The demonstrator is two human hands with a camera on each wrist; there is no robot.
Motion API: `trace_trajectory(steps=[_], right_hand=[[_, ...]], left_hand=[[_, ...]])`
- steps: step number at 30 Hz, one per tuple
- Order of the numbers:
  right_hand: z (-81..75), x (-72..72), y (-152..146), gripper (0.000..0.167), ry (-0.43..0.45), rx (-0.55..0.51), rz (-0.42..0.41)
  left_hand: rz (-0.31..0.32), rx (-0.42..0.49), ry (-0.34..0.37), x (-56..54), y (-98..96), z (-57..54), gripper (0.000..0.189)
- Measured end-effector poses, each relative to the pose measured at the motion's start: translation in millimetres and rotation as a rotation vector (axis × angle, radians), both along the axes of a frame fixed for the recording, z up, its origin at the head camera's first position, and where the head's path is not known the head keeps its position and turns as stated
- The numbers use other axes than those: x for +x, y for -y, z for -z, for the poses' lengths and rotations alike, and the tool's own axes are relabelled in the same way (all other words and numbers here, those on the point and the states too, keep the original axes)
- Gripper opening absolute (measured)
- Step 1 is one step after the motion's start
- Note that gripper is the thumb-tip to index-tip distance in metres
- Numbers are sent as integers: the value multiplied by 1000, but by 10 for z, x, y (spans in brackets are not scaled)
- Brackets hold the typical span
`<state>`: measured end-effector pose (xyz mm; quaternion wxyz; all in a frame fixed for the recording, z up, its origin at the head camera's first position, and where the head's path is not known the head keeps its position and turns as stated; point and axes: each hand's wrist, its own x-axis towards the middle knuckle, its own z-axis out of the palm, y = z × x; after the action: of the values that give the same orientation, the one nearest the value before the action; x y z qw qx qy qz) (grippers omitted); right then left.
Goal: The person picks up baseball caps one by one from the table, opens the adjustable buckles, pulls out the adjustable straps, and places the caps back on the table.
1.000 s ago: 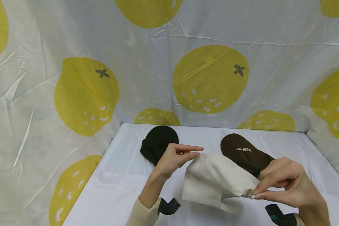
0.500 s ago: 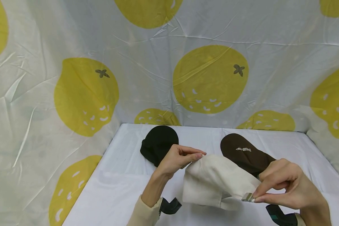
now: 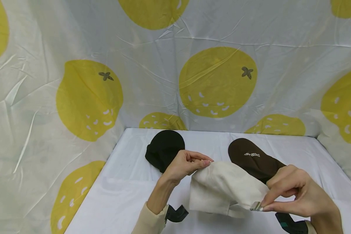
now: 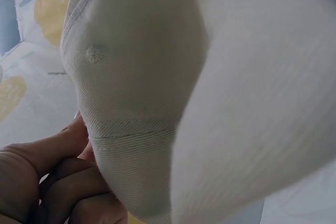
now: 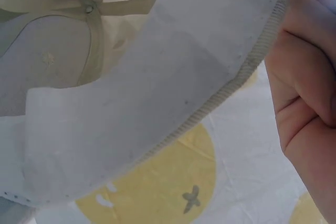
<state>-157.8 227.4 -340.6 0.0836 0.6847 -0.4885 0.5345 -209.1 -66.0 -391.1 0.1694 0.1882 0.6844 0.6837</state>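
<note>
A cream baseball cap is held up over the table's near half. My left hand pinches it by the upper left part between thumb and fingers. At the cap's lower right end, my right hand pinches the strap next to a metal buckle. In the left wrist view, the twill cloth with a stitched eyelet fills the middle, and bent fingers press at its edge. The right wrist view looks into the crown, past the pale sweatband, with the right hand beside it.
A black cap lies at the back left of the white-covered table, partly behind the left hand. Behind the right hand is a brown cap with white lettering. Lemon-print cloth hangs around the table's back and sides.
The left fingers, earlier spread apart beside the cap, have come together on its cloth. The buckle end has sunk slightly in the right hand. The black and brown caps have stayed put.
</note>
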Motion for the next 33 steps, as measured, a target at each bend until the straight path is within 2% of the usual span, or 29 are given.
trace_trajectory(steps=[7, 12, 15, 17, 22, 25, 28, 33], right_hand=[[23, -14, -30, 18, 25, 76, 10], [30, -34, -47, 28, 58, 92, 54], [56, -42, -63, 36, 97, 80, 146], [106, -59, -62, 41, 120, 77, 244], [269, -90, 9, 48, 203, 169, 619], [311, -91, 81, 45, 283, 257, 786], [347, -115, 146, 40, 369, 316, 853], [436, -179, 246, 33, 470, 359, 862]], left_hand=[[-4, 34, 3, 8, -9, 6, 24], [-39, 74, -57, 48, -14, -29, 21], [-52, 80, -114, 84, -20, -56, 16], [-57, 57, -161, 104, -29, -70, 13], [-77, -27, -273, 127, -63, -85, 10], [-87, -51, -306, 127, -74, -83, 9], [-97, -65, -323, 120, -76, -80, 9], [-103, -78, -335, 102, -87, -75, 8]])
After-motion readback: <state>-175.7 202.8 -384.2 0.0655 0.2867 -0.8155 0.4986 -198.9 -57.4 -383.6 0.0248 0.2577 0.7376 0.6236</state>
